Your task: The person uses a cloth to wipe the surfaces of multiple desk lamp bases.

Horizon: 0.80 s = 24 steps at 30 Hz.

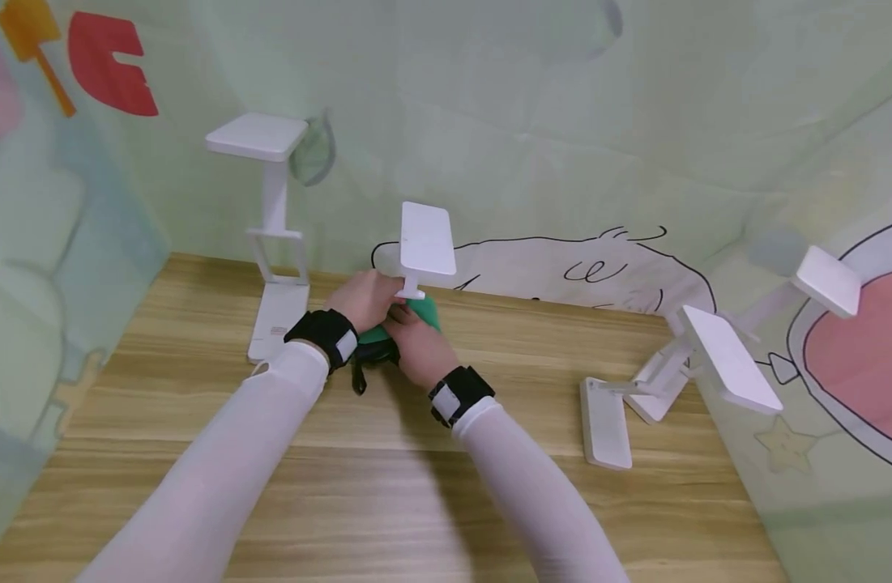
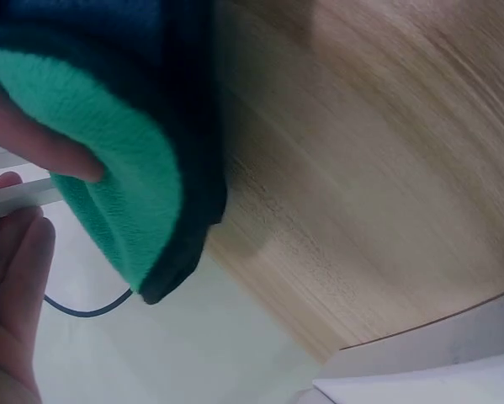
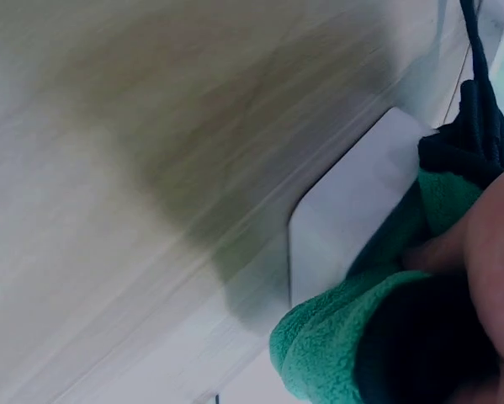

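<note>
A white folding desk lamp point(image 1: 427, 239) stands near the table's back edge, its flat head raised. My left hand point(image 1: 364, 300) is at its stem just below the head; in the left wrist view, fingers point(image 2: 16, 286) curl at a white bar point(image 2: 20, 198). A green fluffy cloth point(image 1: 425, 312) with dark edging is bunched around the lamp's lower part. My right hand point(image 1: 420, 348) grips this cloth, pressing its folds against the lamp. In the right wrist view, the lamp's white base point(image 3: 352, 202) shows beside the cloth point(image 3: 319, 345). The hands hide most of the stem.
Another white lamp point(image 1: 278, 324) stands unfolded to the left. Two more white lamps, one with its head point(image 1: 730, 356) tilted, stand at the right. A printed curtain point(image 1: 526, 162) hangs behind the wooden table point(image 1: 373, 494).
</note>
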Tool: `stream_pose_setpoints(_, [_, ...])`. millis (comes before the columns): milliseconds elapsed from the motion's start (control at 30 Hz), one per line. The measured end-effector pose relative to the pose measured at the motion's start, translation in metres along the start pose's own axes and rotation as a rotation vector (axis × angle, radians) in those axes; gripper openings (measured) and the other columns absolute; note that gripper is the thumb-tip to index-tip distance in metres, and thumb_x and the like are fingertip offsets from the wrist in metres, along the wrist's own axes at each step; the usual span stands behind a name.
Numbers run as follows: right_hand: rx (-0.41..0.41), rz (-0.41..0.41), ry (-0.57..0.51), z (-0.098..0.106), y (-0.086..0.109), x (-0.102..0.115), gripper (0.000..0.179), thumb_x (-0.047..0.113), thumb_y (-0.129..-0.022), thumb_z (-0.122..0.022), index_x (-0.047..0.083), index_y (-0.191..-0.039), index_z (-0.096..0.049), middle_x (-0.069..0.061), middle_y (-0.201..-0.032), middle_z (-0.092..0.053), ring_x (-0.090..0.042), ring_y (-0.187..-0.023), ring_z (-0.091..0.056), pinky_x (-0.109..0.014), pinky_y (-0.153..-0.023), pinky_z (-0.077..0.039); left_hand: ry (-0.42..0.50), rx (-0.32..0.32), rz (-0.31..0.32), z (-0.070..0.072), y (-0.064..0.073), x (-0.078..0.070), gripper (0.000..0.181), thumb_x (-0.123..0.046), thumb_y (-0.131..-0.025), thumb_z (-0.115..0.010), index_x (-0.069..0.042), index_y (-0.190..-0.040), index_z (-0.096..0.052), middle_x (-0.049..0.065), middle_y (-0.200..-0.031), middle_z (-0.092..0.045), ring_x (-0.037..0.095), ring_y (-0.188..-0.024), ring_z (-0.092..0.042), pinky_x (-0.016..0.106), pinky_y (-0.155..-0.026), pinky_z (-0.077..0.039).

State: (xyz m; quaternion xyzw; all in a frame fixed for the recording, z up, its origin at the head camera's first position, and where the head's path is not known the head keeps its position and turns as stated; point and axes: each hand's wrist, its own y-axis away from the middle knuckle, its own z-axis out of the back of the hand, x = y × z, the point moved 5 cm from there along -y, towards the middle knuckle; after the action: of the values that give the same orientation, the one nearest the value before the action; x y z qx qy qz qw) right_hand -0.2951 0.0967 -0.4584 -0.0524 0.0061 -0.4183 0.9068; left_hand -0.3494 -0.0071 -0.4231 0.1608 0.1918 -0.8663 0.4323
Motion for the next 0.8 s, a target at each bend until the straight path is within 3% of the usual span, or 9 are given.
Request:
stream_pose_setpoints(233, [0.037, -0.058, -0.043, 0.003, 0.016, -0.007, 0.061, -0.015, -0.094, -0.065, 0.0, -0.152, -0.055, -0.018, -0.156, -0.054, -0.037, -0.149, -0.046, -0.041, -0.12, -0.038, -0.017, -0.044, -0.065, -0.003, -0.001, 0.0, 0.008, -0.009, -0.106, -0.068, -0.005, -0.112, -0.069, 0.015, -0.111, -0.075, 0.037, -0.103, -0.074, 0.048, -0.09, -0.059])
stream_pose_setpoints(500, [0.129, -0.161, -0.073, 0.005, 0.038, -0.007, 0.063, -0.01, -0.097, -0.065, 0.005, -0.157, -0.052, -0.018, -0.162, -0.048, -0.039, -0.15, -0.044, -0.044, -0.116, -0.043, -0.015, -0.015, -0.036, 0.0, -0.001, -0.002, 0.01, -0.007, -0.105, -0.068, -0.004, -0.115, -0.068, 0.015, -0.113, -0.075, 0.035, -0.106, -0.074, 0.048, -0.092, -0.058])
stream_pose_setpoints(800, [0.16, -0.045, 0.059, 0.009, 0.049, 0.017, 0.061, -0.004, -0.095, -0.072, 0.005, -0.153, -0.057, -0.018, -0.155, -0.056, -0.038, -0.144, -0.051, -0.042, -0.113, -0.047, -0.02, -0.004, -0.018, 0.002, 0.001, -0.005, 0.015, 0.004, -0.103, -0.064, -0.004, -0.115, -0.067, 0.017, -0.114, -0.074, 0.036, -0.106, -0.073, 0.048, -0.089, -0.058])
